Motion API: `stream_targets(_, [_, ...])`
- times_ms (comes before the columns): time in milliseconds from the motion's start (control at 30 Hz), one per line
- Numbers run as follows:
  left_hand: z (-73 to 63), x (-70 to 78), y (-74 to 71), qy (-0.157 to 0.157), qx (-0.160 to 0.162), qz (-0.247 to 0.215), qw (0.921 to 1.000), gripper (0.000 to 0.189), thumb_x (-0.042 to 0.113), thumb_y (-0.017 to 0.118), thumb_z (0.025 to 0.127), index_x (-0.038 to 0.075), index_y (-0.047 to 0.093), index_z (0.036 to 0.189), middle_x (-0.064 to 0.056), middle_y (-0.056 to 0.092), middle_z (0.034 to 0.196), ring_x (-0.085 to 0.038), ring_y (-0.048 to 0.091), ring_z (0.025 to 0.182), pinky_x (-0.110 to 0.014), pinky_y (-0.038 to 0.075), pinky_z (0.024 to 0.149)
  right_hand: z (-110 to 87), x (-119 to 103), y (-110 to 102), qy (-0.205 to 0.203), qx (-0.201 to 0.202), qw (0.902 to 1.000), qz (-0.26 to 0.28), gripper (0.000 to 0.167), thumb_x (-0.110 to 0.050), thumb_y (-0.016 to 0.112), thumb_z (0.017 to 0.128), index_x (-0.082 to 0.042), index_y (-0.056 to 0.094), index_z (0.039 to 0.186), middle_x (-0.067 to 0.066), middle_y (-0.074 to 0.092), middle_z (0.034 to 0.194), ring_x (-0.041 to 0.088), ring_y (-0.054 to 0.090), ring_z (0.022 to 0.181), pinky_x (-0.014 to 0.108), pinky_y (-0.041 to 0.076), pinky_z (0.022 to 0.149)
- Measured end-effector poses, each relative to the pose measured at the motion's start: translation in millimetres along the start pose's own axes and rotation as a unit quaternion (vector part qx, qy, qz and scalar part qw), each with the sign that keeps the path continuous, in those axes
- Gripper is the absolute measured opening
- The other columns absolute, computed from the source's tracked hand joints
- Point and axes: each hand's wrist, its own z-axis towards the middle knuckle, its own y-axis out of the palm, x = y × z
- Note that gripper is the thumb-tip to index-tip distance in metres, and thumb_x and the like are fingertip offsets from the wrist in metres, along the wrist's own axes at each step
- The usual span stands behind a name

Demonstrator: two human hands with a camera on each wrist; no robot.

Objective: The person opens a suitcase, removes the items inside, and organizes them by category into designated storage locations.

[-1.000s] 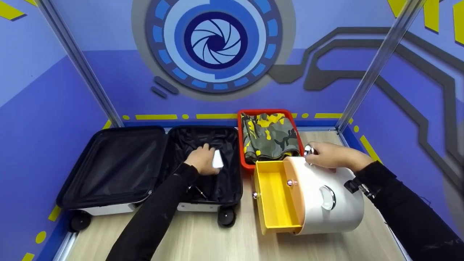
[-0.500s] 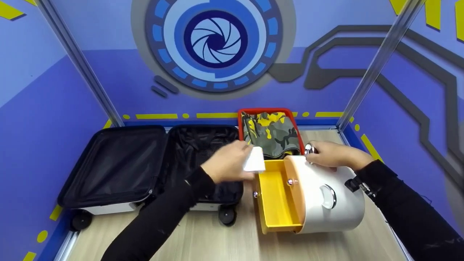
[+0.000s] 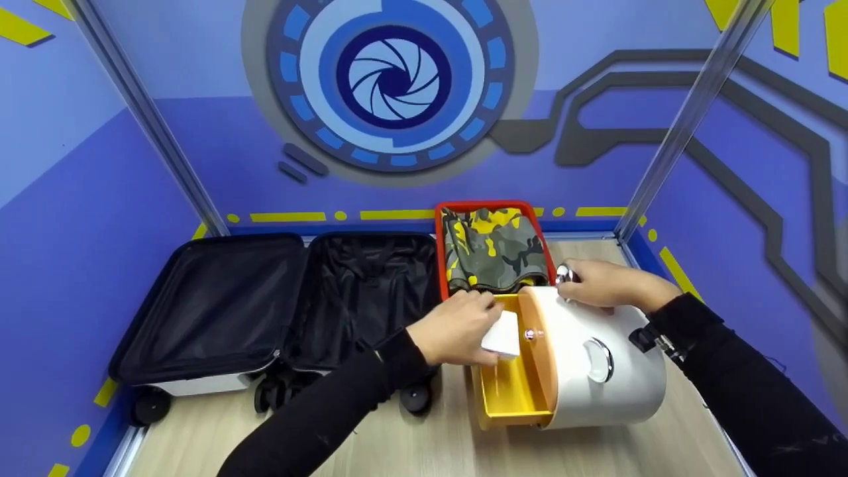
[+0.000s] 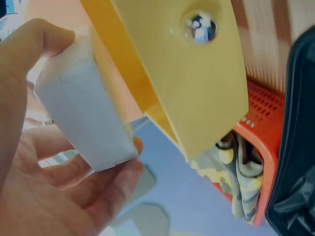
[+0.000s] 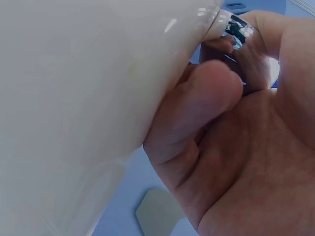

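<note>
**A:** What could go wrong at this point?

**B:** The left hand [image 3: 457, 328] pinches a small white box [image 3: 501, 334] over the open yellow drawer [image 3: 510, 391] of a white cabinet [image 3: 596, 361]. The drawer front, with its metal knob [image 4: 201, 27], stands just beside the box in the left wrist view. I judge the box could catch on the drawer's rim or front if lowered at an angle, then slip from the pinch. The cabinet might also shift if the right hand [image 3: 606, 283] loosens.

**A:** Where does the box lie against the fingers?

**B:** The thumb [image 4: 34, 44] presses one broad face and the fingers [image 4: 106, 179] curl under the opposite edge, so the box is clamped between them, tilted. It sits above the drawer's far end, not yet resting inside.

**A:** And the right hand?

**B:** Its fingers curl round a shiny knob [image 5: 238, 29] at the cabinet's top, against the white shell.

**A:** What else is nearby?

**B:** An open black suitcase [image 3: 278, 301] lies to the left. A red basket [image 3: 440, 252] of camouflage cloth [image 3: 493, 248] stands behind the drawer.
</note>
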Motion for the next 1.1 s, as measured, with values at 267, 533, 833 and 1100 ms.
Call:
stream_targets(267, [14.0, 14.4, 15.4, -0.019, -0.043, 0.003, 0.9989, 0.071, 0.07, 0.083, 0.086, 0.016, 0.074, 0.131, -0.001, 0.075, 0.121, -0.02, 0.071, 0.107, -0.04, 0.049, 0.1, 0.8, 0.5, -0.6, -0.004, 0.003, 1.0, -0.001, 0.027, -0.031, 0.06, 0.107, -0.007, 0.057, 0.12, 0.007, 0.06, 0.089, 0.017, 0.054, 0.057, 0.032, 0.048, 0.051])
stream_targets(533, [31.0, 23.9, 29.6, -0.046, -0.102, -0.019, 0.9935, 0.06, 0.074, 0.081, 0.085, 0.018, 0.078, 0.105, 0.001, 0.075, 0.109, -0.019, 0.072, 0.097, -0.041, 0.05, 0.1, -1.1, -2.0, -0.6, 0.0, -0.003, 1.0, 0.001, 0.027, -0.031, 0.06, 0.107, -0.008, 0.056, 0.12, 0.007, 0.06, 0.087, 0.018, 0.054, 0.055, 0.032, 0.049, 0.05])
stream_targets(833, [41.5, 27.4, 44.0, -0.07, -0.129, 0.002, 0.9892, 0.059, 0.062, 0.089, 0.083, 0.018, 0.08, 0.121, 0.0, 0.071, 0.121, -0.02, 0.073, 0.102, -0.034, 0.049, 0.09, -1.8, -3.0, -1.1, 0.006, -0.005, 0.9999, 0.01, 0.027, -0.03, 0.06, 0.106, -0.007, 0.055, 0.12, 0.007, 0.059, 0.086, 0.018, 0.053, 0.055, 0.032, 0.048, 0.051])
stream_targets(1100, [41.3, 30.2, 49.6, -0.089, -0.122, 0.005, 0.9885, 0.06, 0.059, 0.094, 0.078, 0.018, 0.08, 0.12, 0.001, 0.075, 0.119, -0.02, 0.073, 0.103, -0.036, 0.047, 0.094, -1.2, -2.8, -0.3, 0.005, -0.009, 0.9999, 0.011, 0.028, -0.031, 0.06, 0.107, -0.007, 0.055, 0.122, 0.007, 0.059, 0.087, 0.017, 0.053, 0.056, 0.032, 0.048, 0.051])
